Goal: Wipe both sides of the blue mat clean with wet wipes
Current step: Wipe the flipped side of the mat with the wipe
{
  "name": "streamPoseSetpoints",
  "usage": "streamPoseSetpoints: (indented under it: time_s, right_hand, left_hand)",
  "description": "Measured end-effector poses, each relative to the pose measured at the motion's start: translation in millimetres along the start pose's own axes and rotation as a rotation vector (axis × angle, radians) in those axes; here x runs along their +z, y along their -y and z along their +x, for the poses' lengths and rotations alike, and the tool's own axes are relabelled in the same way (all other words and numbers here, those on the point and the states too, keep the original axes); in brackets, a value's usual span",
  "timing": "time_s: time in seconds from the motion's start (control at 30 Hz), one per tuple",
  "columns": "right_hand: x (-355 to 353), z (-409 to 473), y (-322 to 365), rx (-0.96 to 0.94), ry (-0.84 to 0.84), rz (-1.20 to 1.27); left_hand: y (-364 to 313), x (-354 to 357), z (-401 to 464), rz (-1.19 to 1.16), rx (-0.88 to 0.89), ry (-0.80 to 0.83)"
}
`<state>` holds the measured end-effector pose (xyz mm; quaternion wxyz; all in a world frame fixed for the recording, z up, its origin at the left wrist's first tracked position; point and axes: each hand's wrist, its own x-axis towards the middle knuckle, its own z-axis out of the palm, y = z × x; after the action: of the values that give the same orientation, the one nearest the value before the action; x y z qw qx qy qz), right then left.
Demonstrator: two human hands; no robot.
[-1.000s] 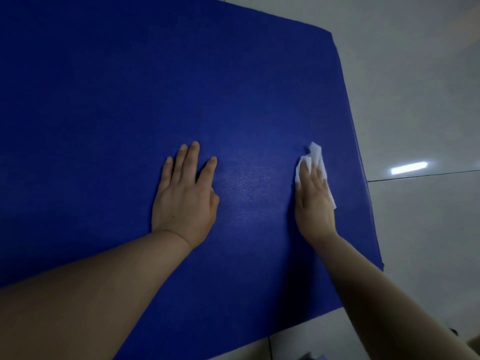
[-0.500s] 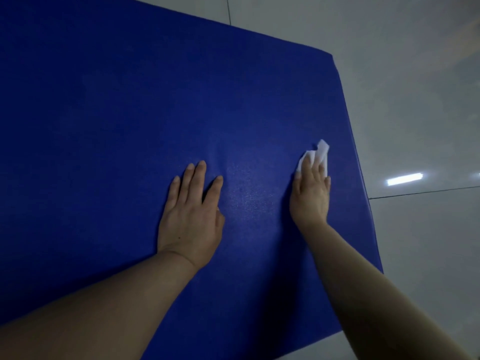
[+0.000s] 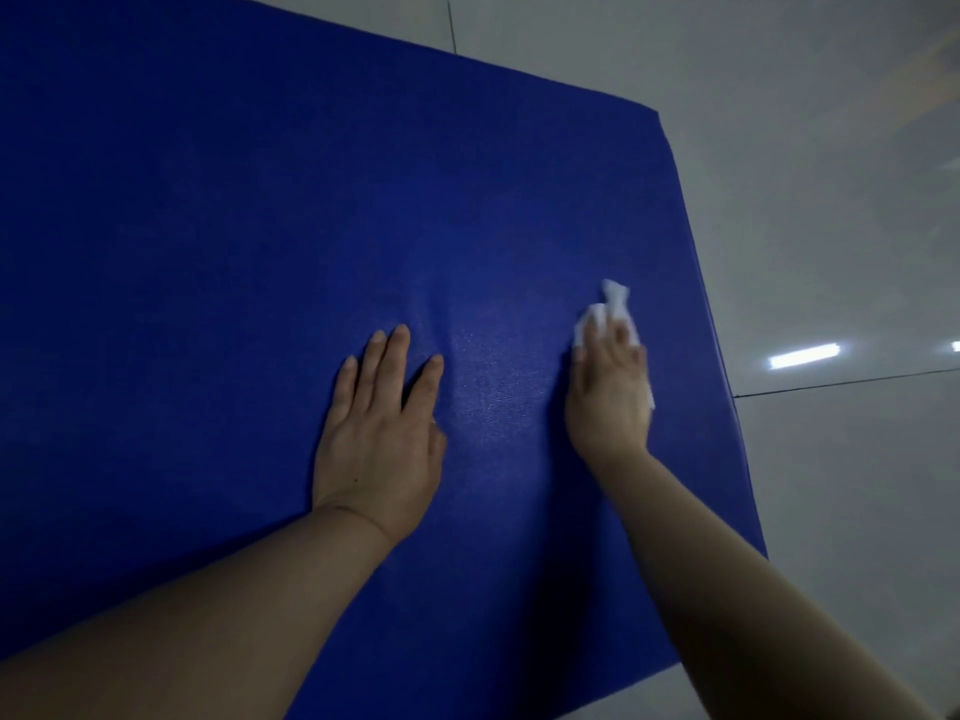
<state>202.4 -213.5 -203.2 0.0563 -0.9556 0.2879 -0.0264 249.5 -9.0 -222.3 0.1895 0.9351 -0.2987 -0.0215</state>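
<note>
The mat (image 3: 260,252) lies flat on the tiled floor (image 3: 831,122), left hand (image 3: 382,439) spread flat on it, right hand (image 3: 610,387) pressing the wipe (image 3: 613,304) with straight fingers near the right edge; perhaps only this side is started.

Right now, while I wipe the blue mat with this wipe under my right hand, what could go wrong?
1. The wet wipe is bunched under the right hand, so it may leave unwiped streaks.
2. That hand works close to the right edge of the blue mat; a stroke could run onto the tiled floor and dirty the wipe.
3. Only the left hand presses the mat flat; hard strokes might shift it.
</note>
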Motion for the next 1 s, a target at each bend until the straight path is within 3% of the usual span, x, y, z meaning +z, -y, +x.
streamPoseSetpoints:
  time_s: [0.07,0.17,0.23,0.37,0.4,0.47,0.5,0.57,0.63,0.77,0.8,0.9,1.0]
  right_hand:
    - [11,-11,23,-0.269,0.081,0.081]
    - [9,-6,16,-0.421,0.102,0.190]
    - [3,9,-11,-0.335,0.017,0.164]
    - [-3,36,-35,0.260,-0.028,0.295]
    - [-6,36,-26,0.274,-0.053,0.324]
    - [-6,24,3,-0.007,0.041,0.165]
    - [-2,18,16,-0.140,0.100,0.243]
    - [2,5,26,-0.459,0.156,0.176]
    - [1,6,14,-0.445,0.170,0.216]
    - [-2,45,-11,0.132,0.092,0.256]
    - [-1,46,-5,0.176,0.107,0.223]
    - [12,22,21,-0.184,0.149,0.181]
    - [15,14,22,-0.253,0.185,0.279]
  left_hand:
    - [0,0,1,0.016,0.009,-0.003]
    - [0,2,0,0.015,0.004,0.001]
    - [0,2,-1,0.016,0.004,0.001]
    - [0,1,0,0.024,-0.001,0.022]
    - [0,1,0,0.025,-0.002,0.020]
    - [-1,0,-1,0.019,-0.003,0.020]
    - [-2,-1,-1,0.021,-0.005,0.022]
    - [-2,-1,-1,0.028,-0.007,0.018]
    - [-2,-1,0,0.026,-0.006,0.013]
    - [0,0,-1,0.020,-0.013,0.049]
    - [0,0,-1,0.007,-0.016,0.055]
    - [0,-5,-1,-0.083,-0.042,0.044]
    - [0,-9,6,-0.182,-0.072,0.009]
